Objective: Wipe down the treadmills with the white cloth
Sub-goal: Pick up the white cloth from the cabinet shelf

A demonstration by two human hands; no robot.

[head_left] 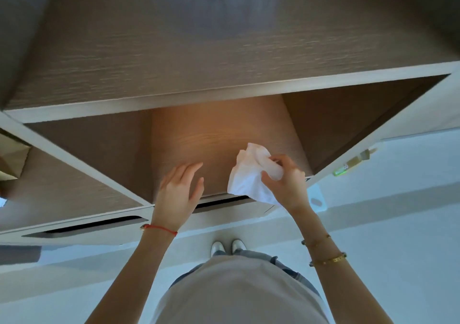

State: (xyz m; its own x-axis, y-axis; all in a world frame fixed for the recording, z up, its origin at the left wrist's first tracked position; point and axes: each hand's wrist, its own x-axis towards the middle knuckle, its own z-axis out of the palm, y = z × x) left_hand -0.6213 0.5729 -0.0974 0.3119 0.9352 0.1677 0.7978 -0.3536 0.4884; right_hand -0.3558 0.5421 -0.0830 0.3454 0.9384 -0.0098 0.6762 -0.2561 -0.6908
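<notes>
My right hand (pixel 281 174) fingers pinch crumpled white cloth (pixel 249 172), cloth bunched just left of them, over open shelf (pixel 219 134). Left hand (pixel 180 186) fingers apart, holding nothing, beside cloth. No treadmill visible; right hand nearer.

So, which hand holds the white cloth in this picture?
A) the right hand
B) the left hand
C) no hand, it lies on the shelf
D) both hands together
A: the right hand pinches the crumpled white cloth at the front of the wooden shelf, while the left hand is open beside it and holds nothing.
</notes>
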